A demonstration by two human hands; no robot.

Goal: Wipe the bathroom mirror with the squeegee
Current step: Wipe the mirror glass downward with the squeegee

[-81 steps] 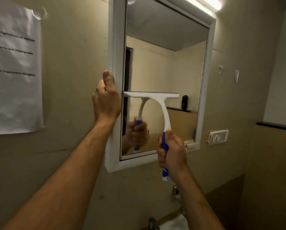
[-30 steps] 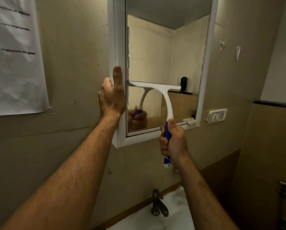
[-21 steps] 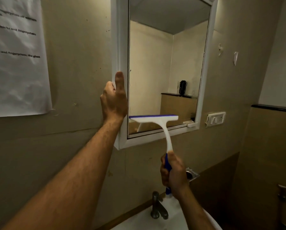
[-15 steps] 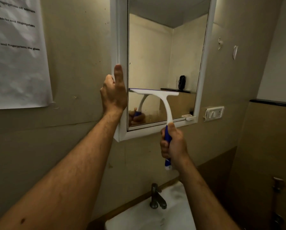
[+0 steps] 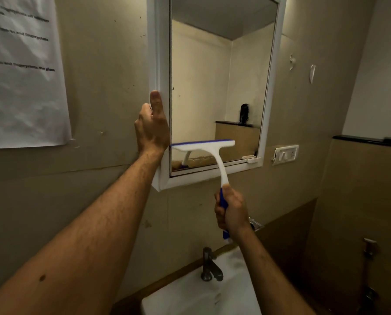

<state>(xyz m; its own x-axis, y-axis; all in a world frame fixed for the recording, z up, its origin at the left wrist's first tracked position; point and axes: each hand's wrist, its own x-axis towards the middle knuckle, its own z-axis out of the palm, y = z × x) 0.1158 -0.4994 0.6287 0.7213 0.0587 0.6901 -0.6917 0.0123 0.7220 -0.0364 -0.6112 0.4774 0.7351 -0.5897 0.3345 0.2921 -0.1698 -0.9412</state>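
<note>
The mirror [image 5: 215, 87] has a white frame; the squeegee [image 5: 203, 147] across its lower glass is white with a blue strip along the blade and a blue grip. Left of the mirror, a white paper sheet [image 5: 24, 71] carries black print on the beige wall [image 5: 103, 64]. Below the mirror, a white sink [image 5: 203, 296] bears a dark grey tap [image 5: 209, 266]

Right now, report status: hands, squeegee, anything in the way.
Left hand grips mirror frame. Right hand grips squeegee handle; blade low on the glass, near bottom edge. Nothing blocking. Tap and sink below.
</note>
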